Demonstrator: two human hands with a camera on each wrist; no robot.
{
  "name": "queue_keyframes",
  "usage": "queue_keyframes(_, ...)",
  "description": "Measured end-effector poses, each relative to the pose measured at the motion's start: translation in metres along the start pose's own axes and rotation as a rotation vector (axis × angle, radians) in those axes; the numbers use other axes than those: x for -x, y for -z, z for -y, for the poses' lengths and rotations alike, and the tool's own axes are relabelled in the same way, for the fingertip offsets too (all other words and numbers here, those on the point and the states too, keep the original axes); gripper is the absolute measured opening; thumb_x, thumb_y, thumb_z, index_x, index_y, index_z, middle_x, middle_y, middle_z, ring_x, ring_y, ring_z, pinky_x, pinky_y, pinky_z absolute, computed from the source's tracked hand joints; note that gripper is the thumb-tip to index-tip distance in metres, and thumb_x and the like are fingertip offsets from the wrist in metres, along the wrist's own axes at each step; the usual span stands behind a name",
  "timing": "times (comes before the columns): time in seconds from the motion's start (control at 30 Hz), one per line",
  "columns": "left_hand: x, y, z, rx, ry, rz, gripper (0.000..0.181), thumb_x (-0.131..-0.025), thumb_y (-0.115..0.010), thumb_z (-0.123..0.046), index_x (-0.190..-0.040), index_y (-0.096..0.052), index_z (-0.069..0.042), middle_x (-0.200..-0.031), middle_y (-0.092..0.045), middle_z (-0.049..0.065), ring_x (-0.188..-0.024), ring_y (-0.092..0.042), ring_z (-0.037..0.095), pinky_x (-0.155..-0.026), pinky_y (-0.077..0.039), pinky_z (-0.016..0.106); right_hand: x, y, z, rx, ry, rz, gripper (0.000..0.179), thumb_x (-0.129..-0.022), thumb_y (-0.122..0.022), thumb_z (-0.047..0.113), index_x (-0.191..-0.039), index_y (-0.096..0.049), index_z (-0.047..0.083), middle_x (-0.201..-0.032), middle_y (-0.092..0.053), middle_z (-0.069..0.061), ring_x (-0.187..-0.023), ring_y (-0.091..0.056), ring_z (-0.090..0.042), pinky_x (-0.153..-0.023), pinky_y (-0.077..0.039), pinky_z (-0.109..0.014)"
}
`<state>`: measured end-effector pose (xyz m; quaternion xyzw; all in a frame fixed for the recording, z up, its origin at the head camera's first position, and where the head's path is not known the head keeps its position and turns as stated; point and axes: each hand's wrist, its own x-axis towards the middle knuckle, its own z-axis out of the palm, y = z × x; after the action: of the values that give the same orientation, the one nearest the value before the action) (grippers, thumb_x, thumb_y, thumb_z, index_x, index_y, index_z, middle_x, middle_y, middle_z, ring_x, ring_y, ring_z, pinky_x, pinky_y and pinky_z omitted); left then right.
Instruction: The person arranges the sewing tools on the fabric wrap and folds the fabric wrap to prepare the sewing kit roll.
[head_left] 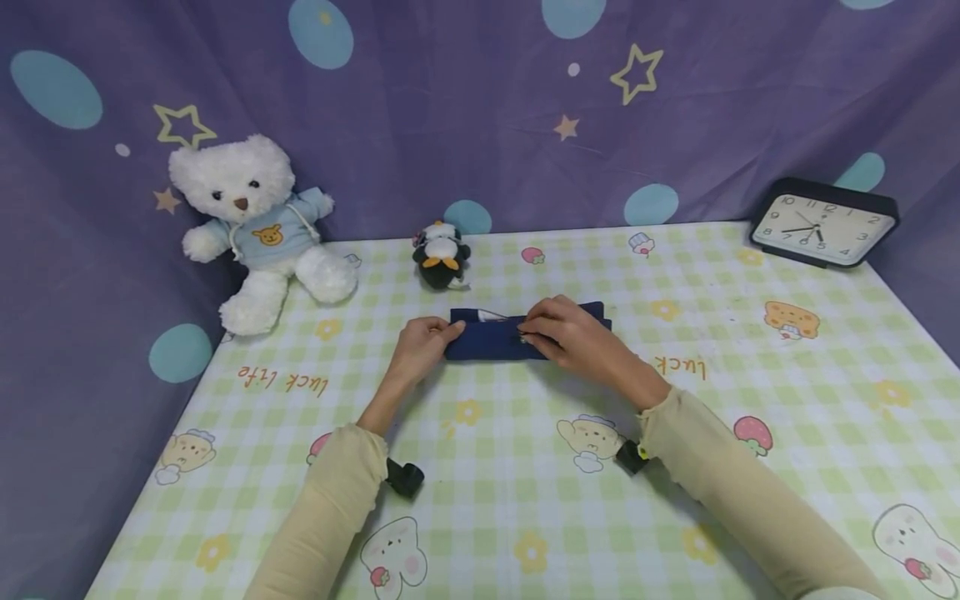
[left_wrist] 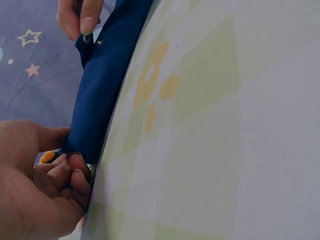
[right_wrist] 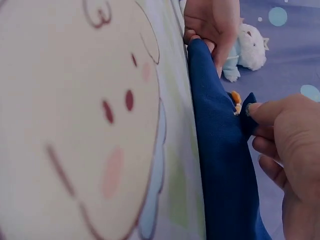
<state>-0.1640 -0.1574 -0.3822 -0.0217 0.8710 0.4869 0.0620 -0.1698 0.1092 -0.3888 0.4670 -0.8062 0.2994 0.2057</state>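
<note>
A long, narrow navy blue cloth item point(head_left: 491, 342), perhaps a pouch, lies across the middle of the table. A strip of white shows along its far edge. My left hand point(head_left: 422, 350) pinches its left end between the thumb and curled fingers. Around its middle, my right hand point(head_left: 573, 337) pinches a small raised corner of the cloth point(right_wrist: 248, 107) between thumb and fingers. Close to that corner sits a tiny shiny metal piece point(left_wrist: 99, 43), too small to make out. My right hand covers part of the cloth in the head view.
Behind the cloth stands a small penguin plush point(head_left: 441, 254). A white teddy bear point(head_left: 258, 225) in a light blue top leans at the back left. The back right holds a black-framed clock point(head_left: 825, 223). A purple curtain point(head_left: 480, 117) hangs behind the checked tablecloth point(head_left: 510, 500).
</note>
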Motion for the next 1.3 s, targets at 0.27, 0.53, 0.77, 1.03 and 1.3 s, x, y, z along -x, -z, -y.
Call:
queue_keyframes(0.27, 0.0, 0.001, -0.001, -0.011, 0.004, -0.001, 0.036, -0.104, -0.066, -0.032, -0.086, -0.07, -0.001, -0.058, -0.052, 0.0, -0.053, -0.043, 0.015, -0.058, -0.036, 0.032, 0.006, 0.002, 0.001, 0.076, 0.068, 0.044, 0.02, -0.09, -0.078, -0.001, -0.11, -0.078, -0.003, -0.108, -0.07, -0.014, -0.098, -0.067, -0.029, -0.086, -0.054, -0.042)
queue_keyframes(0.53, -0.001, 0.001, -0.001, -0.013, 0.003, 0.001, 0.035, -0.104, -0.066, -0.031, -0.086, -0.071, -0.001, -0.058, -0.05, -0.001, -0.053, -0.041, 0.015, -0.058, -0.036, 0.033, 0.013, 0.004, 0.003, 0.191, 0.119, 0.102, 0.028, -0.09, -0.08, 0.004, -0.117, -0.077, -0.001, -0.115, -0.069, -0.015, -0.105, -0.066, -0.031, -0.091, -0.053, -0.044)
queue_keyframes(0.77, -0.002, 0.001, -0.001, -0.029, 0.018, 0.015, 0.034, -0.104, -0.066, -0.032, -0.091, -0.073, -0.001, -0.063, -0.057, 0.002, -0.056, -0.047, 0.016, -0.06, -0.039, 0.034, 0.013, 0.005, 0.008, 0.323, 0.141, 0.165, 0.026, -0.092, -0.078, 0.007, -0.118, -0.077, 0.001, -0.118, -0.064, -0.016, -0.105, -0.064, -0.031, -0.085, -0.054, -0.044)
queue_keyframes(1.03, -0.002, 0.002, -0.001, -0.037, 0.016, 0.025, 0.035, -0.104, -0.065, -0.031, -0.089, -0.071, -0.001, -0.064, -0.057, 0.002, -0.057, -0.047, 0.017, -0.06, -0.038, 0.033, 0.01, 0.005, 0.016, 0.432, 0.153, 0.225, 0.026, -0.094, -0.078, 0.009, -0.118, -0.077, 0.0, -0.117, -0.06, -0.016, -0.102, -0.06, -0.03, -0.083, -0.054, -0.041)
queue_keyframes(1.3, -0.003, 0.003, -0.003, -0.049, 0.033, 0.051, 0.036, -0.105, -0.063, -0.033, -0.088, -0.07, -0.002, -0.065, -0.056, 0.002, -0.059, -0.047, 0.017, -0.058, -0.037, 0.033, 0.008, 0.007, 0.018, 0.419, 0.112, 0.277, 0.029, -0.095, -0.076, 0.009, -0.122, -0.075, -0.001, -0.118, -0.057, -0.016, -0.099, -0.056, -0.028, -0.079, -0.052, -0.036)
